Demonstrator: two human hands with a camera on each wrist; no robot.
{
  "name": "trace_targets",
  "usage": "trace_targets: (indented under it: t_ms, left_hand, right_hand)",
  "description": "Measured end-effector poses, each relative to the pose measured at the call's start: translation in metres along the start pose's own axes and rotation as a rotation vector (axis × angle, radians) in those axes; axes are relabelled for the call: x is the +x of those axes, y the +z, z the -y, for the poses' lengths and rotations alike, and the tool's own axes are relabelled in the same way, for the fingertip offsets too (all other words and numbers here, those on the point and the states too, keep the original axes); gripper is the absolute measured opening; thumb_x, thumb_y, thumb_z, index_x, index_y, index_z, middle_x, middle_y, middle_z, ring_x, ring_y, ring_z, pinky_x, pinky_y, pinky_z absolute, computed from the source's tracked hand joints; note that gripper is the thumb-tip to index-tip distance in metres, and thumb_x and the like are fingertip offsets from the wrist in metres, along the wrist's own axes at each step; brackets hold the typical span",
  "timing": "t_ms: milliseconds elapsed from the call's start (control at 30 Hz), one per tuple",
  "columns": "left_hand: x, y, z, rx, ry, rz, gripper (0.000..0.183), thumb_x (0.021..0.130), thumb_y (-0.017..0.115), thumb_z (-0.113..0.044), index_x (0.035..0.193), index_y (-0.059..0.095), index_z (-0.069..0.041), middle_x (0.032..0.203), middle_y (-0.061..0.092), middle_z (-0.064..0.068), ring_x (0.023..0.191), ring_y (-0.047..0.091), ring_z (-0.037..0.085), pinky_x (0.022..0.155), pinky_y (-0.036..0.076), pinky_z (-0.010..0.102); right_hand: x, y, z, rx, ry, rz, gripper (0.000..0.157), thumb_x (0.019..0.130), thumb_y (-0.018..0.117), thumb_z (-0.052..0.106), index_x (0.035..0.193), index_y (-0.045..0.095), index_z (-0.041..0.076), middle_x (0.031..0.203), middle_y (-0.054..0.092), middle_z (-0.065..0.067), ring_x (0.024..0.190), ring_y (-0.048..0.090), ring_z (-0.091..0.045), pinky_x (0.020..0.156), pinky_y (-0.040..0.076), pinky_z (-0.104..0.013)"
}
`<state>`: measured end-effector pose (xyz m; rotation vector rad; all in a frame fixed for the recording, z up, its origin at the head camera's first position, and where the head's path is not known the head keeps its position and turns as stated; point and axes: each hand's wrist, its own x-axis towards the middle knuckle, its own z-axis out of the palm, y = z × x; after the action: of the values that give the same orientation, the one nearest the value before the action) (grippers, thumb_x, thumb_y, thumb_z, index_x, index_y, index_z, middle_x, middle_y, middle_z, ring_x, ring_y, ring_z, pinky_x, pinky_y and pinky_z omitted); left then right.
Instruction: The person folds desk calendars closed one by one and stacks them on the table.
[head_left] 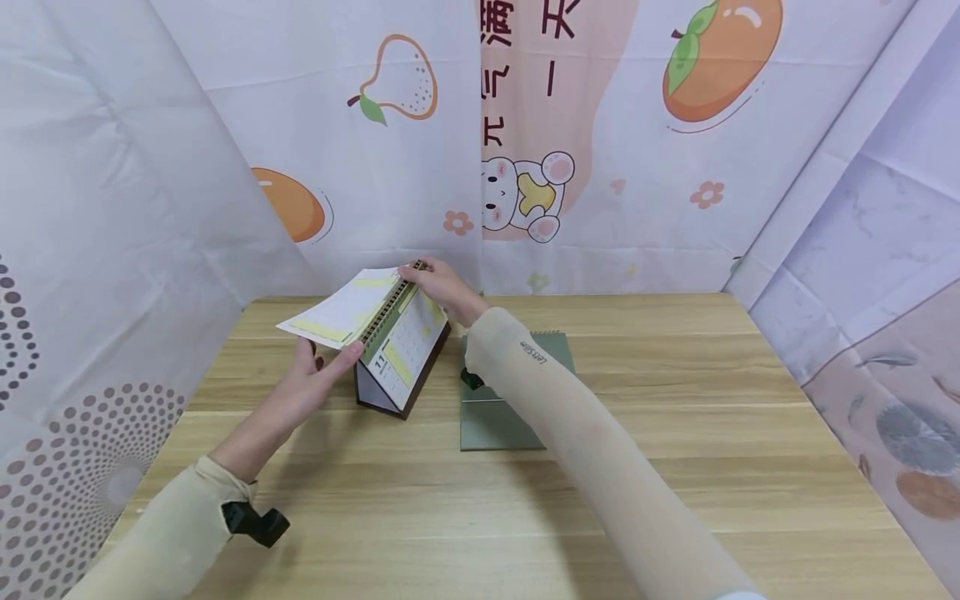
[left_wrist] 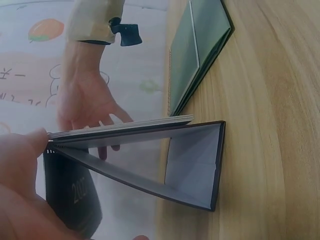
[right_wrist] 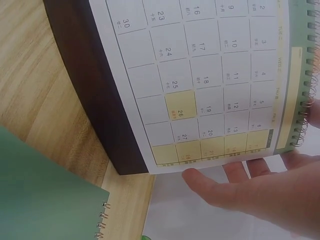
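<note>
Left hand (head_left: 303, 385) and right hand (head_left: 448, 292) pinch a likely light, stiff-based calendar (head_left: 411, 333) by its coil (head_left: 388, 309), sensibly sparing bendable pages (head_left: 341, 310)

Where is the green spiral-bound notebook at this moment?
In the head view, the green spiral-bound notebook lies on the wood-grain table, just right of the desk calendar, partly hidden by the right sleeve.

The desk calendar (head_left: 408, 342) stands on the table (head_left: 675, 500), left of the notebook (head_left: 491, 425). The left hand (head_left: 300, 387) is at the calendar's near end; the right hand (head_left: 447, 290) is at its far end. The curtain (head_left: 420, 167) hangs behind the table.
</note>
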<state>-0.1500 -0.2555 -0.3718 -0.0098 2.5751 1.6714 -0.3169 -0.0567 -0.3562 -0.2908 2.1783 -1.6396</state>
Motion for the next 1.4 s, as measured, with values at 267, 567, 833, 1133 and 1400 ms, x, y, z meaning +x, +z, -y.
trace_targets:
  t_ms: [267,567,833,1133,1400]
  left_hand:
    - [0.000,0.004,0.000,-0.055,0.117,-0.031,0.081,0.103,0.061,-0.030,0.158,0.004,-0.012,0.163,0.009,0.021,0.151,0.004,0.047,0.119,0.007,0.063]
    - [0.000,0.010,-0.002,-0.106,0.147,-0.040,0.076,0.103,0.062,-0.025,0.154,0.008,-0.011,0.158,0.018,0.019,0.145,0.028,0.043,0.116,0.032,0.050]
    - [0.001,0.012,-0.009,-0.090,0.192,-0.048,0.065,0.104,0.060,-0.020,0.149,0.018,0.001,0.149,0.030,0.027,0.128,0.050,0.048,0.090,0.049,0.017]
    - [0.002,0.014,-0.017,0.011,0.326,-0.023,0.048,0.106,0.053,-0.007,0.149,0.035,0.004,0.146,0.042,0.030,0.123,0.055,0.047,0.090,0.051,0.021]
    - [-0.001,0.017,-0.021,0.103,0.310,-0.029,0.049,0.107,0.049,-0.007,0.152,0.033,0.003,0.145,0.036,0.033,0.121,0.056,0.049,0.089,0.056,0.035]
  right_hand:
    - [-0.002,0.001,-0.002,0.081,-0.005,0.010,0.046,0.102,0.060,0.042,0.142,0.055,0.021,0.111,0.065,-0.001,0.104,0.056,-0.019,0.106,0.038,-0.043]
    - [-0.009,0.001,-0.003,0.099,0.000,-0.010,0.050,0.102,0.059,0.043,0.148,0.048,0.026,0.129,0.057,-0.001,0.119,0.052,-0.023,0.107,0.037,-0.057]
    - [-0.003,0.003,-0.004,0.105,-0.037,-0.025,0.047,0.103,0.059,0.041,0.146,0.050,0.025,0.129,0.057,-0.002,0.121,0.051,-0.023,0.106,0.036,-0.060]
    - [-0.001,0.005,-0.004,0.068,-0.077,-0.043,0.050,0.104,0.057,0.041,0.151,0.043,0.030,0.138,0.055,0.000,0.122,0.053,-0.019,0.109,0.037,-0.046]
    - [-0.001,0.006,-0.007,0.043,-0.113,-0.058,0.048,0.104,0.056,0.042,0.150,0.044,0.031,0.135,0.055,0.001,0.119,0.052,-0.017,0.107,0.039,-0.040]
